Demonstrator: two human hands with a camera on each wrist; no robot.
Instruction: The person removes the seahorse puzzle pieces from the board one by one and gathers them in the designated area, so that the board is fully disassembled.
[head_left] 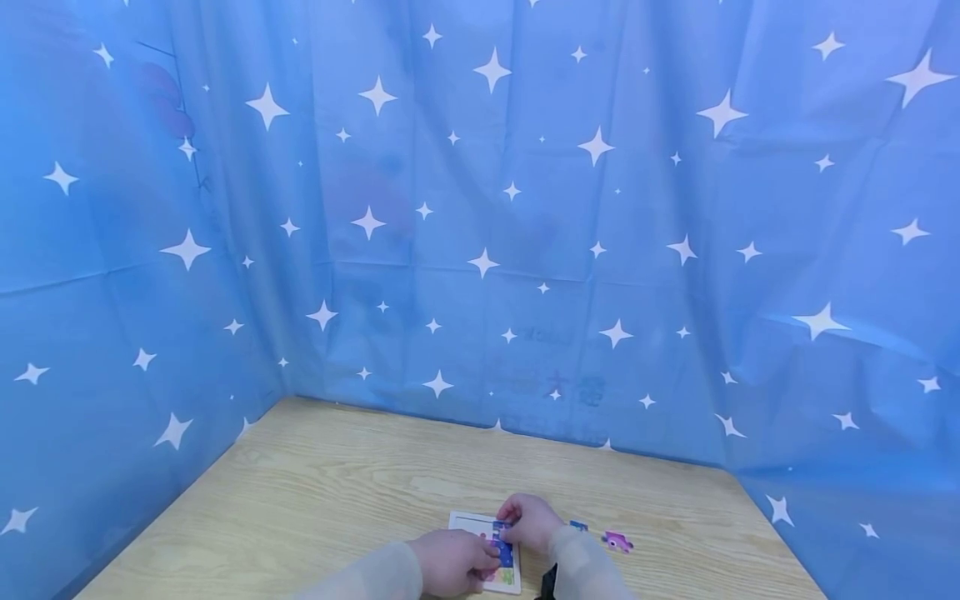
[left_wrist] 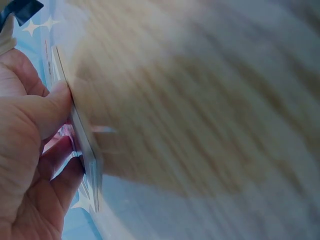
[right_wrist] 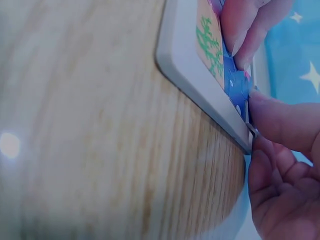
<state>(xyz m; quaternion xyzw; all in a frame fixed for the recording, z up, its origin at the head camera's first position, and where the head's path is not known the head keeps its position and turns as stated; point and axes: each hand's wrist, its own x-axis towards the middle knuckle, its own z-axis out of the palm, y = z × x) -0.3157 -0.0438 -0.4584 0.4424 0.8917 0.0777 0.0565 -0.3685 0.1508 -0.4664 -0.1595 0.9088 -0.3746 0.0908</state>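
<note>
Right hand point(head_left: 531, 522) pinches a thin piece point(right_wrist: 252, 129) near a corner of the tray point(right_wrist: 177, 55); left hand point(head_left: 453, 561) touches it (can't tell if gripping). Tray's on worktop point(head_left: 360, 483). Likely seating the piece; next calls for aligning.

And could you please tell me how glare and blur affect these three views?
Head: curtain crisp, with faint sheen at right; left wrist: table smeared and hazy, left hand clearer; right wrist: a round glare spot on the table.

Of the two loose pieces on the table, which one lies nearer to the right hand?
The blue piece, close to the right hand; the pink piece lies farther right.
</note>
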